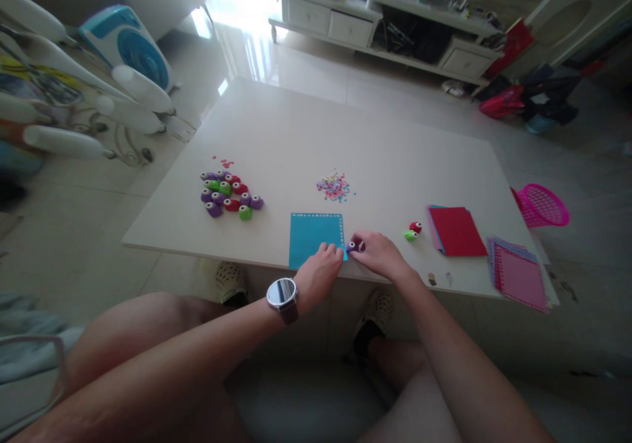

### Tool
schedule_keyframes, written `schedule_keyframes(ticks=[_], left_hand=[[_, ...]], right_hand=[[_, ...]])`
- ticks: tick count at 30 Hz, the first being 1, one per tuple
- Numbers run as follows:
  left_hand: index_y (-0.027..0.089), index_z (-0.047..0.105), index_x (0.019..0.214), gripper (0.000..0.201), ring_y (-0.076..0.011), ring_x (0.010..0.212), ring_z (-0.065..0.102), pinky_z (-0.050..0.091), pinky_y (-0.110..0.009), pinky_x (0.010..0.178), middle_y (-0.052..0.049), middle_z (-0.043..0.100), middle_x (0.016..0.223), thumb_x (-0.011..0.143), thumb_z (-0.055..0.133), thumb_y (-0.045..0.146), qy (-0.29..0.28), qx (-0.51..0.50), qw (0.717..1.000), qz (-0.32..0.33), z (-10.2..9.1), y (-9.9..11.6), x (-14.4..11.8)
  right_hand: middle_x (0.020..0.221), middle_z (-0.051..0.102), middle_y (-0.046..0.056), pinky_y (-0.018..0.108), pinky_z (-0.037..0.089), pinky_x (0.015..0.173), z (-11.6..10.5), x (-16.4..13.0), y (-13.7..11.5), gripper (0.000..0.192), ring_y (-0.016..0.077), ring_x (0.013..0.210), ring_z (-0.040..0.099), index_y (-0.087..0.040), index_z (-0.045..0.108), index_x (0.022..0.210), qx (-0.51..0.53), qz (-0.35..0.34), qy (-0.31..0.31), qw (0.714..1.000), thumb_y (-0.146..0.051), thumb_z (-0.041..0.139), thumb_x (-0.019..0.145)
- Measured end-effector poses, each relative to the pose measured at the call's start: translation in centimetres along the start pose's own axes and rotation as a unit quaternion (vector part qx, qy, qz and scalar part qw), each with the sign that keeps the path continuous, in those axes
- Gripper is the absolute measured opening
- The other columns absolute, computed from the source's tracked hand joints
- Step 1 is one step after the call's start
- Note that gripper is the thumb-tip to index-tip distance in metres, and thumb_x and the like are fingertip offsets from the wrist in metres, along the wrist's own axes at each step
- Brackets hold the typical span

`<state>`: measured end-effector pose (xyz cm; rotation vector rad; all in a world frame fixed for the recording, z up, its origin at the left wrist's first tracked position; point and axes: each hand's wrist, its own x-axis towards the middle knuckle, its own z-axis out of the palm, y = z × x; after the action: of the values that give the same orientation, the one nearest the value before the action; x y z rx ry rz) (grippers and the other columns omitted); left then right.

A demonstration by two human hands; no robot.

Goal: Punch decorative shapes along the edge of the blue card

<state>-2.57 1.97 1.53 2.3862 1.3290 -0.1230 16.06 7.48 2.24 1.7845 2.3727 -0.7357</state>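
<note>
A blue sheet of paper (312, 235) lies at the table's near edge, with small punched shapes along its top and right sides. My left hand (320, 270) has its bent fingers on the sheet's lower right part, holding it. My right hand (379, 253) is closed around a small purple craft punch (351, 247) at the paper's right edge. Whether the edge sits inside the punch's slot is too small to tell. Beyond the sheet is a pile of tiny colourful paper cutouts (334, 186).
Several purple, green and red punches (230, 204) cluster at left near red cutouts (226, 164). Two more punches (413, 231) stand right of my hand. Farther right are red paper (459, 231) and punched pink sheets (521, 275) overhanging the white table's (291, 120) near edge.
</note>
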Motion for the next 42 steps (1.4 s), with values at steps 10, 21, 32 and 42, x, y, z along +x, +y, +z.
schedule_keyframes(ticks=[10, 21, 32, 42], left_hand=[[0.013, 0.061, 0.113, 0.024, -0.0271, 0.113, 0.057, 0.055, -0.033, 0.087, -0.015, 0.061, 0.120, 0.098, 0.047, 0.001, -0.019, 0.005, 1.000, 0.002, -0.6, 0.3, -0.1], [0.013, 0.059, 0.122, 0.029, -0.0276, 0.117, 0.057, 0.059, -0.033, 0.081, -0.015, 0.060, 0.124, 0.098, 0.050, 0.002, -0.027, -0.013, 1.000, -0.005, -0.8, 0.2, -0.4], [0.017, 0.061, 0.124, 0.032, -0.0337, 0.123, 0.056, 0.059, -0.045, 0.088, -0.015, 0.061, 0.127, 0.096, 0.054, 0.005, 0.016, 0.031, 0.999, -0.031, -1.1, -1.1, 0.0], [0.018, 0.068, 0.118, 0.028, -0.0331, 0.129, 0.054, 0.063, -0.048, 0.093, -0.015, 0.059, 0.135, 0.100, 0.051, 0.006, -0.030, -0.023, 0.999, -0.016, -1.4, -0.9, -0.1]], right_hand=[[0.092, 0.077, 0.003, 0.026, 0.046, 0.074, 0.4, 0.3, 0.7, 0.008, 0.0189, 0.084, 0.069, -0.023, 0.071, 0.093, 0.032, -0.031, -0.009, 0.999, -0.020, 0.068, 0.087], [0.096, 0.075, 0.004, 0.026, 0.049, 0.083, 0.8, 0.4, 0.9, 0.017, 0.0185, 0.089, 0.069, -0.021, 0.070, 0.092, 0.072, -0.094, -0.023, 0.993, -0.007, 0.063, 0.085], [0.097, 0.078, 0.007, 0.028, 0.053, 0.080, 0.8, 0.8, 1.5, 0.014, 0.0201, 0.088, 0.071, -0.017, 0.074, 0.097, 0.202, 0.008, -0.043, 0.978, -0.028, 0.077, 0.090], [0.095, 0.078, 0.007, 0.028, 0.054, 0.079, 0.9, 0.9, 2.0, 0.013, 0.0200, 0.088, 0.072, -0.016, 0.075, 0.096, 0.240, 0.020, -0.064, 0.968, -0.027, 0.079, 0.090]])
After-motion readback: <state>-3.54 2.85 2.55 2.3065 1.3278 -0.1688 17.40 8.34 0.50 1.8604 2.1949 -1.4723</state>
